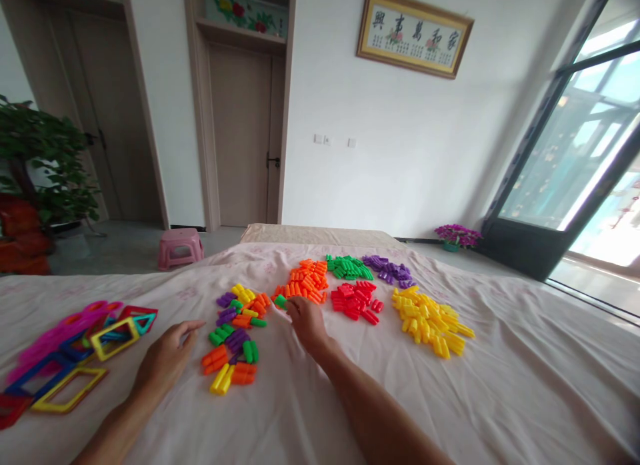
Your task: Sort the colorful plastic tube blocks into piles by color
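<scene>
My right hand [309, 324] reaches to the near edge of a heap of orange plastic building pieces [311, 278], its fingers pinched on a green piece [281, 302]. My left hand [167, 355] is held over the cloth with thumb and fingers apart and nothing in it. Between the hands lies a mixed group of pieces in orange, purple, green and yellow [240, 338]. Sorted heaps stand farther out: green pieces [349, 267], purple pieces [390, 270], red pieces [355, 300] and yellow pieces [427, 318].
A wrinkled pale cloth [500, 398] covers the wide surface. Coloured frame-shaped tiles [70, 388] lie at the left. Beyond the surface are a pink stool [181, 248], a leafy plant [47, 158], purple flowers in a pot [457, 236] and a closed door [240, 135].
</scene>
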Demonstrator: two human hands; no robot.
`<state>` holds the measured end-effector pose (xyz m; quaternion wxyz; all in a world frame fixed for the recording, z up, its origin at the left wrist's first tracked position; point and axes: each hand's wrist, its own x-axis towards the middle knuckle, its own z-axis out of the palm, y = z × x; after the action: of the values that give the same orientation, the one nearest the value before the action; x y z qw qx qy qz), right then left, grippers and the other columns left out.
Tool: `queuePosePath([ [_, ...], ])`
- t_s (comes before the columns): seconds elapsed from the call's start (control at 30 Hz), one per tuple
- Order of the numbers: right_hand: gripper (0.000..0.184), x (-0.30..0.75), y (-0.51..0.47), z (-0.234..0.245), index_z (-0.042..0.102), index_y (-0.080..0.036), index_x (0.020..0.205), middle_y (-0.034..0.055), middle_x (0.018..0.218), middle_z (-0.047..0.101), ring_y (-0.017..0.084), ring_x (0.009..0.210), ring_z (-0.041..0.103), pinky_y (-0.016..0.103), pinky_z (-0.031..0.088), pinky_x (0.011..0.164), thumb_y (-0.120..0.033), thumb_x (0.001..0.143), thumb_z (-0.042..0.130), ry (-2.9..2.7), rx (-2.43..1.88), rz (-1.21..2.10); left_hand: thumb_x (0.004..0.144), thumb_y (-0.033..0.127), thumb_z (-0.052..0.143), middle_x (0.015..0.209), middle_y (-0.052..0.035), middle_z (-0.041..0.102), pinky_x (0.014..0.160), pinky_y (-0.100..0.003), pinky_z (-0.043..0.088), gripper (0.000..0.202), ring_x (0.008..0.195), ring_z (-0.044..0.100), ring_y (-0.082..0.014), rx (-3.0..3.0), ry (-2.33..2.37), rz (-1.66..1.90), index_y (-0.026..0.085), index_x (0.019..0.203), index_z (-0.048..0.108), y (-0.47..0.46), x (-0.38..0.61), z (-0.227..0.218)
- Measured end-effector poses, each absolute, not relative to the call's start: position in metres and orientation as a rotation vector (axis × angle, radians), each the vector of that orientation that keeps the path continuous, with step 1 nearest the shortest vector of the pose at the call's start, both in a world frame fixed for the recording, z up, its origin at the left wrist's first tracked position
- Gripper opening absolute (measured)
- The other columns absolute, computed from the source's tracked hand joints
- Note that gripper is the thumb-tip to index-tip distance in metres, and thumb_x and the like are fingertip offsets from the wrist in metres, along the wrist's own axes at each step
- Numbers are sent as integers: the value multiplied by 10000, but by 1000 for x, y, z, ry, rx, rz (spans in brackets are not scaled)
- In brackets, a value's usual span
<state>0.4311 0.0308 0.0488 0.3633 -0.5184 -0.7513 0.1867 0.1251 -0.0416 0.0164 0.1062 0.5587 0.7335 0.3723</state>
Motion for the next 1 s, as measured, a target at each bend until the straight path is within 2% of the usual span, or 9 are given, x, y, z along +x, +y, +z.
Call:
queuePosePath([
  [0.1,322,462,62,50,684,-151,788,24,663,665,128,542,615,204,411,502,-406,922,542,-1587,-1340,711,829,390,491,1160,-34,760,924,-298,515,368,1093,689,-248,1652,2162,1058,253,1053,749,-41,126,19],
  [0.23,405,507,102,61,651,-141,739,34,628,635,143,526,610,225,459,472,-543,784,649,-1240,-1244,780,777,391,525,1093,-24,775,860,-298,540,343,1037,704,-258,1666,2150,1089,265,988,764,-38,126,19],
  [0.37,340,538,134,79,620,-162,707,12,611,619,141,550,612,249,513,536,-489,683,707,-1047,-1214,782,760,397,535,1056,-31,777,848,-320,546,333,1015,704,-277,1703,2126,1115,263,965,762,-35,124,15],
  [0.47,315,543,142,82,669,-143,837,42,739,683,141,603,636,251,527,572,-406,666,692,-1014,-1227,766,774,399,533,1084,-30,771,891,-326,534,334,1042,696,-276,1726,2119,1102,265,982,756,-32,122,10],
  [0.6,410,519,126,65,711,-129,1034,92,932,737,164,717,678,272,550,632,-369,708,644,-1179,-1138,780,825,399,486,1147,-43,750,958,-328,502,363,1104,674,-260,1731,2121,1041,252,1034,743,-31,121,8],
  [0.8,239,445,66,52,759,-178,978,45,863,749,170,774,682,274,539,711,-290,830,608,-1771,-1032,775,870,384,433,1199,-66,719,1017,-333,456,393,1163,633,-236,1780,2095,1000,220,1079,723,-33,124,12],
  [0.93,212,412,28,60,751,-219,1051,28,974,742,155,852,670,244,494,765,-237,890,615,-2177,-1052,655,885,382,418,1202,-71,711,1010,-329,453,404,1153,628,-228,1819,2086,981,213,1093,720,-34,123,10],
  [1.0,216,403,18,62,732,-235,1095,37,1058,722,165,921,661,246,474,793,-263,910,625,-2298,-1138,519,886,380,419,1200,-68,711,1002,-319,456,397,1145,631,-225,1834,2091,980,217,1085,722,-33,123,9],
])
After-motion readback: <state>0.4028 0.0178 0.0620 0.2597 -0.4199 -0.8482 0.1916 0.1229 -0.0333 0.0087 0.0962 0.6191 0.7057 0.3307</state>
